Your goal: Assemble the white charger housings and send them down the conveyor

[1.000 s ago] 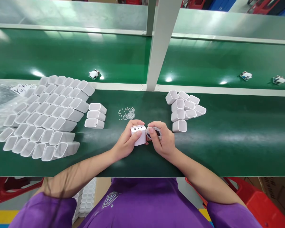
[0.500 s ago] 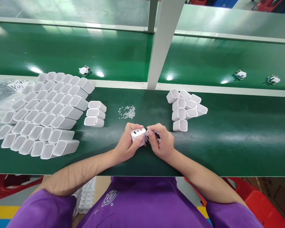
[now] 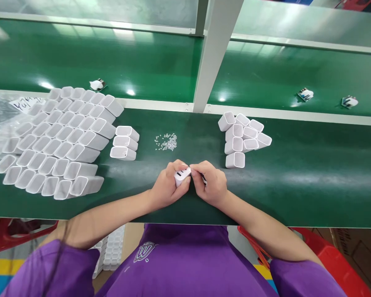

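Observation:
My left hand (image 3: pixel 168 183) is closed around a white charger housing (image 3: pixel 182 176) with dark port slots on its upper face. Close beside it, my right hand (image 3: pixel 210 183) is closed, its thumb and forefinger pinched at the housing's right edge. A dark and pale item shows in part under the right fingers; its kind is hidden. Beyond my hands lies a loose pile of tiny clear pieces (image 3: pixel 169 142). Three white open-ended housings (image 3: pixel 123 153) lie in a short column to the left of that pile.
Many white housings (image 3: pixel 57 142) cover the bench's left side, beside a clear plastic bag (image 3: pixel 1 123). A smaller group of housings (image 3: pixel 235 144) stands on the right. Past the metal rail, small circuit boards (image 3: pixel 306 94) rest on the green belt (image 3: pixel 266 78). A post (image 3: pixel 214 53) rises centrally.
The charger housing has turned and tilted in my left hand. My right fingertips have closed in on its edge, covering more of the dark item. The boards on the belt have shifted left.

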`<state>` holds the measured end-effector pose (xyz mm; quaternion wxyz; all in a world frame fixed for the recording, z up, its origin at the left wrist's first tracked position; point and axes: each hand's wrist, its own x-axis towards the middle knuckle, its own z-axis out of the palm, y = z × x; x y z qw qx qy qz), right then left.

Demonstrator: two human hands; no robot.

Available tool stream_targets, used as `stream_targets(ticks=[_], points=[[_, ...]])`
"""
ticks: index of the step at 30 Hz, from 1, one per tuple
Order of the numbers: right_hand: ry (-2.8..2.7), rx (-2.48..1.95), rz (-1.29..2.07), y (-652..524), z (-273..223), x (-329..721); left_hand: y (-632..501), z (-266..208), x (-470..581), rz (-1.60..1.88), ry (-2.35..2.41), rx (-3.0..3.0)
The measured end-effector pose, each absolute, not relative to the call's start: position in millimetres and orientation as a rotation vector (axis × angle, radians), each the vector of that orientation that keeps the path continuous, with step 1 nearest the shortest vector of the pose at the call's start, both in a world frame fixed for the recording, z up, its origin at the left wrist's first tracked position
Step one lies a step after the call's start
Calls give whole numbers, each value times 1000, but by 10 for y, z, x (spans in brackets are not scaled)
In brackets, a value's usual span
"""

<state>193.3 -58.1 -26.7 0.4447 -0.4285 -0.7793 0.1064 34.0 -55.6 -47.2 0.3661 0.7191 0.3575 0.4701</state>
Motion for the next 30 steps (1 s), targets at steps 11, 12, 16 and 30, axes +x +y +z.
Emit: stream_targets(ticks=[11, 12, 16, 30], points=[[-1425, -1095, 1065, -523, -111, 1863, -377, -232, 336, 910, 673, 1079], [-1418, -1103, 1076, -522, -108, 1864, -376, -230, 341, 911, 668, 1066], [-1476, -1111, 984, -507, -119, 1875, -386, -245, 330, 923, 688, 1130], [-1798, -1098, 288, -522, -215, 1847, -455, -373, 303, 1121, 1087, 1700]])
